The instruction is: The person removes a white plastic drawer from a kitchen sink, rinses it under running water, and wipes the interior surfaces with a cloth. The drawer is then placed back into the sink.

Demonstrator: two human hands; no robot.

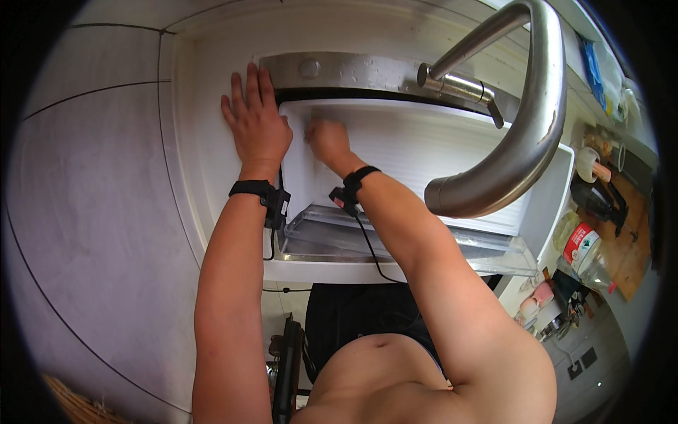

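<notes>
My left hand lies flat with fingers spread on the pale counter at the sink's left end, its thumb near the corner of a white plastic bin. Inside that bin, at its left end, my right hand is curled and blurred; whether it holds anything cannot be told. The bin sits in a stainless steel sink. Clear plastic drawer or shelf pieces lie along the near side of the sink, below my right wrist. Black bands with small devices and cables are on both wrists.
A large steel faucet arches over the bin's right part, with its lever behind. Farther right are a plastic bottle with a red label, a wooden board and plastic bags. A tiled wall stands left.
</notes>
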